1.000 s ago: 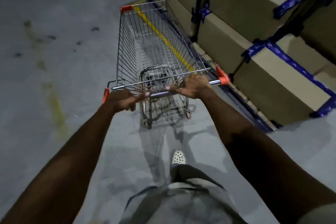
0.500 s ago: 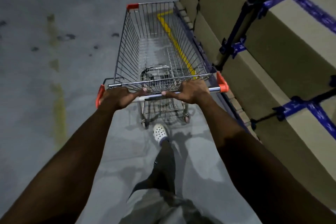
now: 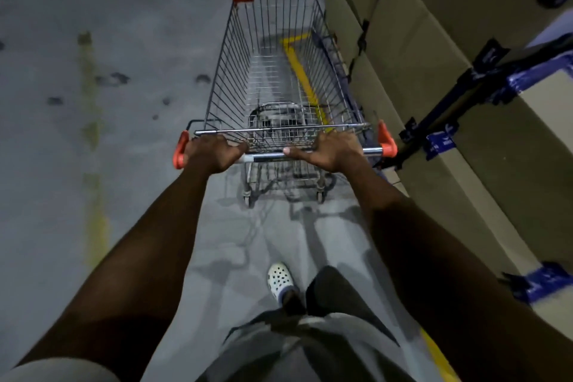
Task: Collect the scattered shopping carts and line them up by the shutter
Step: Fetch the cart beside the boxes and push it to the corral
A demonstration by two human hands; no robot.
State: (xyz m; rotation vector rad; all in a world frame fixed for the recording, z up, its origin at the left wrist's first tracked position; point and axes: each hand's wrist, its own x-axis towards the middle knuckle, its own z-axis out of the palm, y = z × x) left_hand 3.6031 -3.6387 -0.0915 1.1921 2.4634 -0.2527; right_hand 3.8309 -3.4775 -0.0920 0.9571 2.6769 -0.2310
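A wire shopping cart [image 3: 238, 71] with orange corner caps stands on grey concrete straight ahead of me, its basket empty. My left hand [image 3: 214, 152] grips the left end of the cart's handle bar [image 3: 268, 158], beside the orange end cap. My right hand [image 3: 330, 153] grips the same bar right of its middle. Both arms reach forward to the bar. No other cart and no shutter appear in view.
Stacked cardboard boxes [image 3: 434, 49] bound with blue and black straps run close along the cart's right side. A yellow floor line [image 3: 305, 77] shows through the basket. Open concrete floor [image 3: 93, 102] with a faded yellow stripe lies to the left. My white shoe [image 3: 279, 279] steps behind the cart.
The cart has rolled forward along the boxes and now points straighter ahead. Both hands have stayed gripped on the handle bar. My feet have stepped forward.
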